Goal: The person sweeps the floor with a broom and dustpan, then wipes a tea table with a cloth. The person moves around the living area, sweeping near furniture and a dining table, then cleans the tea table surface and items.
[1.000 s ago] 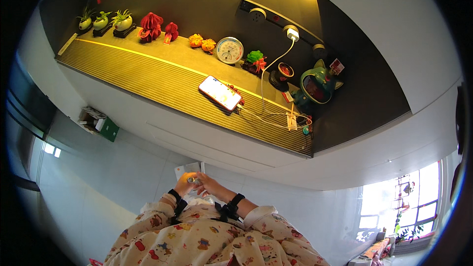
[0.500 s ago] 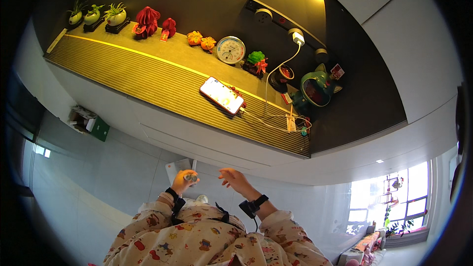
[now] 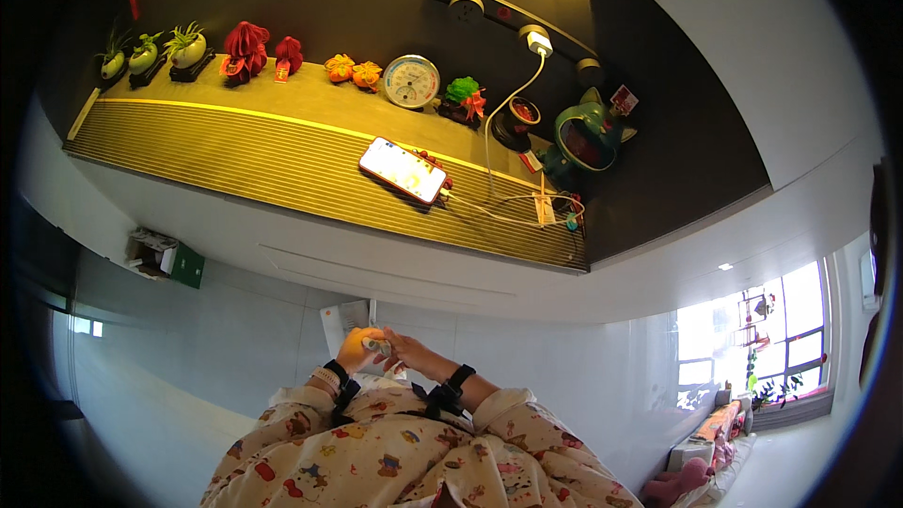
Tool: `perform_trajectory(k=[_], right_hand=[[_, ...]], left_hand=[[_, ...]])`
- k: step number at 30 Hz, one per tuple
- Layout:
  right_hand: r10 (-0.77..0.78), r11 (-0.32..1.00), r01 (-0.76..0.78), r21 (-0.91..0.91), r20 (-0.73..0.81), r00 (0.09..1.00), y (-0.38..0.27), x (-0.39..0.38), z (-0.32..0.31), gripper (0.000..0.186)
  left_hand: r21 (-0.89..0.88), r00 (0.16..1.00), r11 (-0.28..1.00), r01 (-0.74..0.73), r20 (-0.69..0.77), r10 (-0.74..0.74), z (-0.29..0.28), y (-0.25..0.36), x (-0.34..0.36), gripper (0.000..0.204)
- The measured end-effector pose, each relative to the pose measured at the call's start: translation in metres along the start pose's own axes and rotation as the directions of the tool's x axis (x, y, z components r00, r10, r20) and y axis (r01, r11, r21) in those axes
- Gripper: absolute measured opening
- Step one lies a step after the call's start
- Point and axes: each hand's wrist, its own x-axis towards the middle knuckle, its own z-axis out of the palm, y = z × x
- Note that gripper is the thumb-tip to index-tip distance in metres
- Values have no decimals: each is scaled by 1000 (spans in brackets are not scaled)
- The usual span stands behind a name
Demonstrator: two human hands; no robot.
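Note:
In front of my body, low over the floor, my left hand (image 3: 355, 350) is closed around a small greyish-green object (image 3: 378, 346) with rounded ends. Its exact kind is too small to make out. My right hand (image 3: 414, 355) meets it from the other side, its fingers bent in at the object and against my left hand. Part of the object is covered by the fingers. Dark straps circle both wrists, and a pale band sits on the left one.
Ahead, a phone (image 3: 404, 170) lies on the ribbed shelf (image 3: 235, 155) with a white charging cable (image 3: 489, 146). Behind it stand a round dial gauge (image 3: 411, 81), small potted plants (image 3: 186, 44) and a green cat-shaped figure (image 3: 585, 138). A green box (image 3: 186, 265) is on the floor at left.
My right hand has moved left and now meets my left hand at the small object. Before, the hands were apart. The view has shifted slightly.

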Motion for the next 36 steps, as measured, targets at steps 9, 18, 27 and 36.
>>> perform_trajectory(k=[9,18,27,36], right_hand=[[51,971,-25,237,-103,993,10,-35,-17,61],[113,803,-17,596,-124,986,160,-116,-61,27],[266,154,10,988,-51,962,264,-170,-51,17],[314,-125,388,913,-334,889,316,-211,-60,21]], left_hand=[[-179,988,981,-73,-144,47,-4,-16,0,24],[-455,940,859,234,-118,-319,-42,-4,-19,27],[-441,898,844,305,-163,-409,-69,26,-28,24],[-352,871,863,361,-204,-447,-101,36,-37,27]])
